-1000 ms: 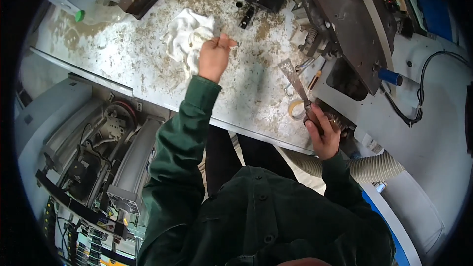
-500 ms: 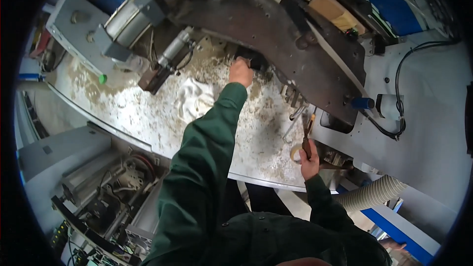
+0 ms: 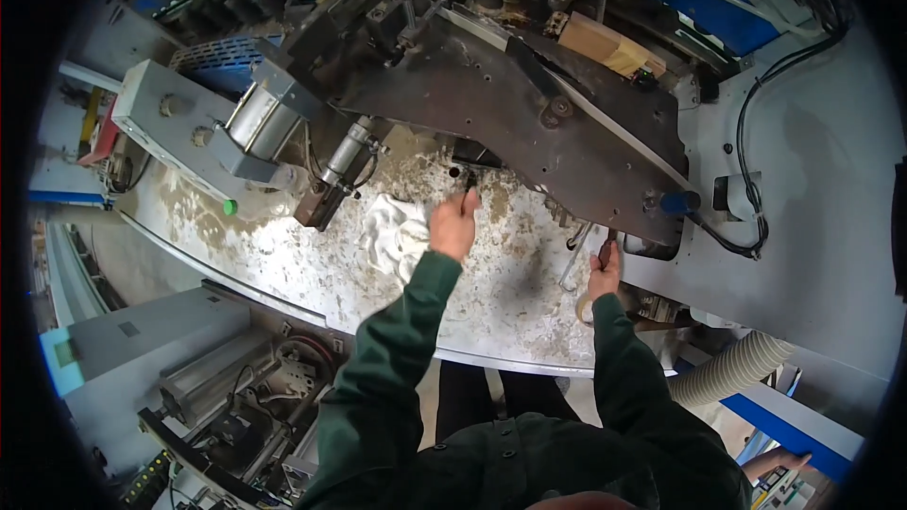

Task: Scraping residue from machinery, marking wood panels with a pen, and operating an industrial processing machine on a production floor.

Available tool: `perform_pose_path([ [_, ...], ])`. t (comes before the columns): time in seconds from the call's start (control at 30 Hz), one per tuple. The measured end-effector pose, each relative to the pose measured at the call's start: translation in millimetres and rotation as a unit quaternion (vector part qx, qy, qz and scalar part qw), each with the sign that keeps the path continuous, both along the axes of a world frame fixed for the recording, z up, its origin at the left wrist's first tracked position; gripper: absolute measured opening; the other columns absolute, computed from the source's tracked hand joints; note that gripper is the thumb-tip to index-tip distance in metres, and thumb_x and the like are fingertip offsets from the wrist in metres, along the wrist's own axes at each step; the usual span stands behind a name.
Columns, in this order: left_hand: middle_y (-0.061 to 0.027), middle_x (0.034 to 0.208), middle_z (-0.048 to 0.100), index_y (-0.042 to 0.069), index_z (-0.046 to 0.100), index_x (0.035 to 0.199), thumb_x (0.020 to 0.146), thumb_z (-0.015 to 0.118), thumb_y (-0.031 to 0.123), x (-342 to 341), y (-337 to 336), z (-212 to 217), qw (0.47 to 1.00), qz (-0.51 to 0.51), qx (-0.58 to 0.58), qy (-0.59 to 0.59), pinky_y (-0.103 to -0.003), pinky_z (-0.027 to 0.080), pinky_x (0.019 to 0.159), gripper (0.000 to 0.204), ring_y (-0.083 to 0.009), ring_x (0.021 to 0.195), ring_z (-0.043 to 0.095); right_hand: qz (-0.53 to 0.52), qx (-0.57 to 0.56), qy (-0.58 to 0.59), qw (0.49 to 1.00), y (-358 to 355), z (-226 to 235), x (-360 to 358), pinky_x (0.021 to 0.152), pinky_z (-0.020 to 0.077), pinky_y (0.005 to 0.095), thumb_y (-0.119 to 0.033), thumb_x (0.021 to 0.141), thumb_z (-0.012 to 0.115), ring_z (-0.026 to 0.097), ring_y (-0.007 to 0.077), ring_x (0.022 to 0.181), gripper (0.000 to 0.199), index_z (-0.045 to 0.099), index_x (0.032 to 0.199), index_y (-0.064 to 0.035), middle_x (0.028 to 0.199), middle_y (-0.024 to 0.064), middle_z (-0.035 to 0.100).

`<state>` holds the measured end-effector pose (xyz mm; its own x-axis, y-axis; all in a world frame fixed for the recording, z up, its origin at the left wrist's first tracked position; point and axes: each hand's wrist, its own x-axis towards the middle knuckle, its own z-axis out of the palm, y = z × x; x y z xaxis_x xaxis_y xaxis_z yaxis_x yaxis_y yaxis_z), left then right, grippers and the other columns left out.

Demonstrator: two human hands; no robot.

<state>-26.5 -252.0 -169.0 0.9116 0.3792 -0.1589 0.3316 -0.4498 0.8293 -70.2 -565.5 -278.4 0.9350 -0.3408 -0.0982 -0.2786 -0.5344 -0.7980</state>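
Since half a second ago my view has tipped up and the dark steel plate (image 3: 529,104) fills more of the top; my left hand (image 3: 454,225) has stayed at the same spot by the black block (image 3: 475,153) under the plate's edge. Its fingers are pinched together on something small and dark at their tips, too small for me to name. Just left of it lies the white rag (image 3: 395,234), loose on the chip-strewn table (image 3: 283,255), close enough to grab. My right hand (image 3: 605,274) is closed on a red-handled tool (image 3: 605,250), held upright near the plate's lower edge, beside a tape roll (image 3: 583,309). A silver cylinder (image 3: 342,168) slants down toward the rag.
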Motion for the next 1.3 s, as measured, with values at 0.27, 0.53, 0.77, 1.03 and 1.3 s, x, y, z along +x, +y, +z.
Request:
perform_pose_path([
  [0.27,-0.0018,0.074,0.06,0.002,0.061,0.085,0.084,0.054,0.015,-111.3,-22.4,16.8,0.93,-0.144,-0.316,0.125,-0.023,0.041,0.061,0.015,-0.0082,0.065,0.051,0.206,0.215,0.201,0.933,63.3,85.1,-55.6,0.062,0.0441,0.0235,-0.012,0.082,0.057,0.051,0.0078,0.07,0.039,0.047,0.119,-0.0085,0.086,0.0036,0.055],
  [0.53,-0.0066,0.078,0.061,-0.002,0.06,0.091,0.079,0.061,0.012,-136.9,-16.3,91.9,0.74,-0.073,-0.623,0.244,-0.023,0.045,0.066,0.017,-0.0129,0.07,0.056,0.4,0.443,0.187,0.78,120.7,213.0,-45.7,0.069,0.0435,0.0237,-0.002,0.077,0.06,0.051,0.0113,0.08,0.028,0.059,0.106,-0.0038,0.091,0.0022,0.05],
  [0.77,-0.0068,0.078,0.059,0.001,0.06,0.084,0.082,0.059,0.026,-145.9,-8.7,110.5,0.716,-0.067,-0.663,0.208,-0.026,0.044,0.064,0.026,-0.0145,0.065,0.055,0.379,0.527,0.201,0.734,135.1,233.3,-36.8,0.063,0.0431,0.0235,-0.002,0.078,0.06,0.053,0.0106,0.071,0.008,0.059,0.085,0.0011,0.079,0.003,0.054],
  [1.03,0.0007,0.058,0.048,0.009,0.051,0.061,0.083,0.057,0.024,-156.1,11.5,127.5,0.838,0.168,-0.5,0.139,-0.023,0.04,0.052,0.028,-0.0106,0.054,0.047,0.198,0.518,0.245,0.795,178.3,199.7,-2.3,0.061,0.0484,0.0244,-0.007,0.079,0.059,0.057,0.0118,0.068,0.014,0.053,0.091,-0.003,0.079,0.0041,0.058],
  [1.3,0.003,0.059,0.046,0.01,0.049,0.062,0.081,0.06,0.019,-199.4,35.7,115.9,0.839,0.233,-0.484,0.087,-0.022,0.037,0.051,0.024,-0.0082,0.052,0.044,-0.002,0.551,0.195,0.811,272.0,84.1,91.0,0.058,0.0427,0.026,0.002,0.07,0.059,0.052,0.0132,0.065,0.024,0.055,0.093,-0.0037,0.077,0.0022,0.055],
])
